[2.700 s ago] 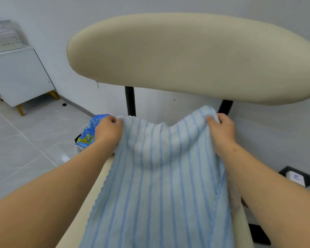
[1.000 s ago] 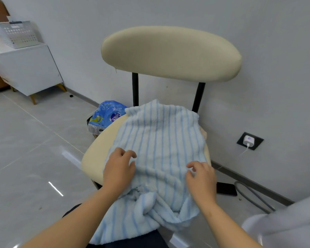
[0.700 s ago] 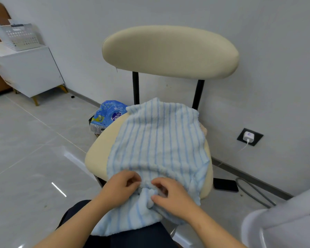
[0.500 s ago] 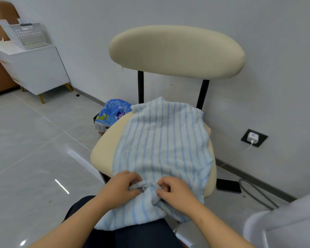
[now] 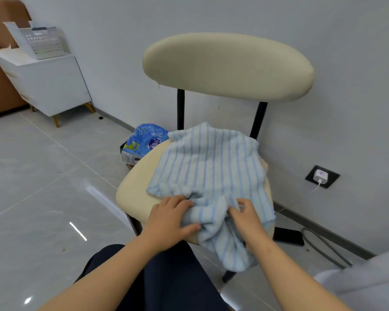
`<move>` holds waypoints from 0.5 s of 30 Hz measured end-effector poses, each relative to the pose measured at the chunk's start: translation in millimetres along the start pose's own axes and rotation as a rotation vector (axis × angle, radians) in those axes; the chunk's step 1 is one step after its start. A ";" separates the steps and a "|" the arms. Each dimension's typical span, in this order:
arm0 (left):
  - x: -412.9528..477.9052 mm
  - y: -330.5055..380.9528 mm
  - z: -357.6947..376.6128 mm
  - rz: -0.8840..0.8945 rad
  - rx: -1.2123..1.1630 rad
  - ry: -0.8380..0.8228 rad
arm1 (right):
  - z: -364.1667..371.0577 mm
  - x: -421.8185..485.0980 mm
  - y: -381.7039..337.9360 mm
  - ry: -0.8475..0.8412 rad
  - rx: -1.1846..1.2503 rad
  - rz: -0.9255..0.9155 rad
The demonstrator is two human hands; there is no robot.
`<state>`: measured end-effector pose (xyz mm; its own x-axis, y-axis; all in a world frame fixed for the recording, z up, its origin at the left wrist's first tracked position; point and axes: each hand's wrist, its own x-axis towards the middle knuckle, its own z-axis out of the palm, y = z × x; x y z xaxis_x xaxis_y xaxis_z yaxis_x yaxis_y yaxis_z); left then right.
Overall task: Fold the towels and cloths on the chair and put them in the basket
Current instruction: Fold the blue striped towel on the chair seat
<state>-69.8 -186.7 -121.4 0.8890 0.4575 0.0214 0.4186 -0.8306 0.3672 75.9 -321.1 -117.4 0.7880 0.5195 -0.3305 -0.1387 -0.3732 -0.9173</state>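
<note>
The striped towel (image 5: 209, 162) lies on the seat of the chair (image 5: 133, 194). Its long way runs straight away from the person, toward the chair back. The near end is bunched up and hangs off the front edge. Both hands are at that end, close together but not touching. The left hand (image 5: 171, 218) grips the bunch. The right hand (image 5: 245, 217) seems to pinch it too, but the folds hide its fingertips. The basket (image 5: 38, 40) sits far off to the left.
</note>
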 end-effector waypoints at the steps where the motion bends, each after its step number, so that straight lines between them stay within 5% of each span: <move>1: 1.0 -1.1 4.2 -0.030 0.046 -0.079 | 1.2 -1.5 1.2 -0.052 -0.010 0.014; 8: 14.9 -3.2 -10.6 -0.125 0.028 0.054 | 0.1 -5.4 -2.5 -0.087 0.046 0.023; 12: 21.0 2.0 -38.5 -0.263 -0.683 0.234 | -1.1 4.6 -9.8 0.049 0.376 0.025; 15: 28.9 11.0 -59.3 -0.294 -0.928 0.481 | -5.9 11.2 -26.2 0.149 0.594 -0.008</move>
<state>-50.5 -163.8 -61.6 0.5262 0.8437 0.1062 0.1196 -0.1971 0.9731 91.9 -310.1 -95.8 0.8600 0.3912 -0.3276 -0.4092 0.1452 -0.9008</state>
